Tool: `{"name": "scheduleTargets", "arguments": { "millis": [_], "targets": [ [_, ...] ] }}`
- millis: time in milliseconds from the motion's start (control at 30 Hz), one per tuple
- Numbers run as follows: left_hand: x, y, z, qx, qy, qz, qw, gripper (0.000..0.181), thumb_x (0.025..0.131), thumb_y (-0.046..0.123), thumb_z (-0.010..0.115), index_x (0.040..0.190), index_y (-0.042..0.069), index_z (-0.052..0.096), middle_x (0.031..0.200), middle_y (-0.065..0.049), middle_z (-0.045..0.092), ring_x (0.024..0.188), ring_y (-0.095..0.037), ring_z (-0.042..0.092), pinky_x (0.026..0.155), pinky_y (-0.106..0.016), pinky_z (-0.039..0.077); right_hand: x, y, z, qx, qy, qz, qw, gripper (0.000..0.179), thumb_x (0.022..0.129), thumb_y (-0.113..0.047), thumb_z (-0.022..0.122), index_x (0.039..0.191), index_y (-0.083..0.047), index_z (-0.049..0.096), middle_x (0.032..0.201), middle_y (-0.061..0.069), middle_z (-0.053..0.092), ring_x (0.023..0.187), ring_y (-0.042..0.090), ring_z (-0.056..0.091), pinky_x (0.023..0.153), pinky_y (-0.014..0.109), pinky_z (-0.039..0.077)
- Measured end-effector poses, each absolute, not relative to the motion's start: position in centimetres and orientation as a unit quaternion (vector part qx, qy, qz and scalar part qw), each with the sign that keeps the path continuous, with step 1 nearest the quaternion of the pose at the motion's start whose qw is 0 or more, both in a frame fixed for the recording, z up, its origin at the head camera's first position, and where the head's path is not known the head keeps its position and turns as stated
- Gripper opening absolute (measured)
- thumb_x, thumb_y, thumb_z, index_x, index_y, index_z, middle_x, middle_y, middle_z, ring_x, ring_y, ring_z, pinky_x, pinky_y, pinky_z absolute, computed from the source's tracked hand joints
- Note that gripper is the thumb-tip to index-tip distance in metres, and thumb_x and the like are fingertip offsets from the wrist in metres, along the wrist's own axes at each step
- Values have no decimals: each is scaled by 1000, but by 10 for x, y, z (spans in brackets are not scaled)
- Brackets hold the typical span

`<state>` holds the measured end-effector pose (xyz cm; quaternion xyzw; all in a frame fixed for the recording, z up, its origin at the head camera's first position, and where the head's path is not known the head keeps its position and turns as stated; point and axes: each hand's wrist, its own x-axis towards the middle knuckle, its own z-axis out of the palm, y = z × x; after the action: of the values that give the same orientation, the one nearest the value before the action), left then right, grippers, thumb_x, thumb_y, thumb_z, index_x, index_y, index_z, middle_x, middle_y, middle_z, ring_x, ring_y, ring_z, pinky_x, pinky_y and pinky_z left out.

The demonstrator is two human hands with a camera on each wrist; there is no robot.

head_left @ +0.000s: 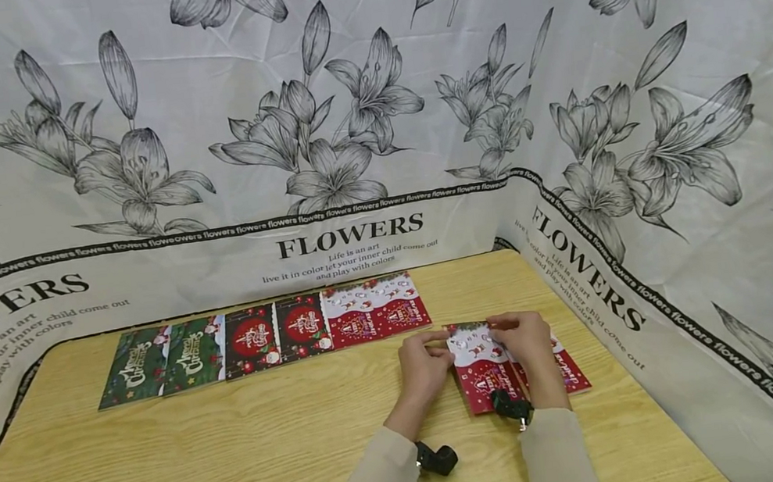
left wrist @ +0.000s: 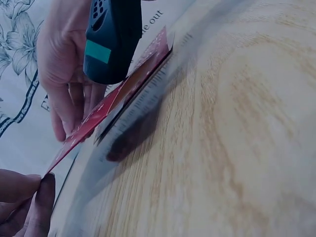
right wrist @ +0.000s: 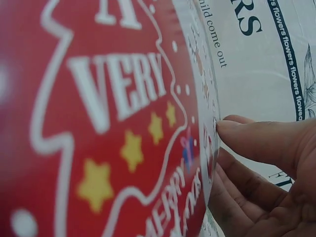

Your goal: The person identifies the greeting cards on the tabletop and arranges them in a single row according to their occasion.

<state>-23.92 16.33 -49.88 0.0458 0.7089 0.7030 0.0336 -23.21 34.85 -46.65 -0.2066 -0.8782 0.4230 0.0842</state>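
A red and white Christmas card (head_left: 474, 369) is held between both hands, raised off the tabletop at a slant in the left wrist view. My left hand (head_left: 423, 371) pinches its left edge between thumb and fingers. At the upper right edge of the card, my right hand (head_left: 528, 344) grips with its thumb on the printed face. The right wrist view shows the print close up, with white lettering and yellow stars (right wrist: 94, 185). Partly hidden behind the right hand and wrist lies another red and white card (head_left: 571, 371).
Along the back of the wooden table (head_left: 238, 445) runs a row of cards: green ones (head_left: 134, 367), dark ones with red circles (head_left: 251, 340), then red and white ones (head_left: 375, 307). Flower-printed cloth (head_left: 351, 245) walls the back and sides. A black camera (head_left: 437, 457) sits on the left wrist.
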Motion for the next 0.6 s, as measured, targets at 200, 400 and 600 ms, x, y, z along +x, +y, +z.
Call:
{"name": "scheduleTargets", "arguments": {
  "millis": [200,400,600],
  "targets": [
    [-242,161,-500,44,710,702,35,38,78,-23,71,107,1,81,84,-10,75,67,-15,72,59,-26,59,-234,346,-466,-199,-864,454,82,26,93,-3,77,119,-3,79,125,22,72,117,38,64,91,39,51],
    [-246,159,-503,39,711,701,24,38,78,-22,71,107,1,81,83,-9,76,65,-12,70,60,-27,59,-235,344,-466,-213,-846,483,80,27,96,-4,75,122,-5,79,130,22,70,114,32,64,74,24,49],
    [-247,157,-502,39,708,705,16,39,79,-23,71,108,0,81,95,-9,78,69,-14,72,61,-27,59,-236,342,-467,-214,-833,503,83,28,97,-3,73,125,-4,77,125,20,72,109,27,64,71,20,50]
  ]
}}
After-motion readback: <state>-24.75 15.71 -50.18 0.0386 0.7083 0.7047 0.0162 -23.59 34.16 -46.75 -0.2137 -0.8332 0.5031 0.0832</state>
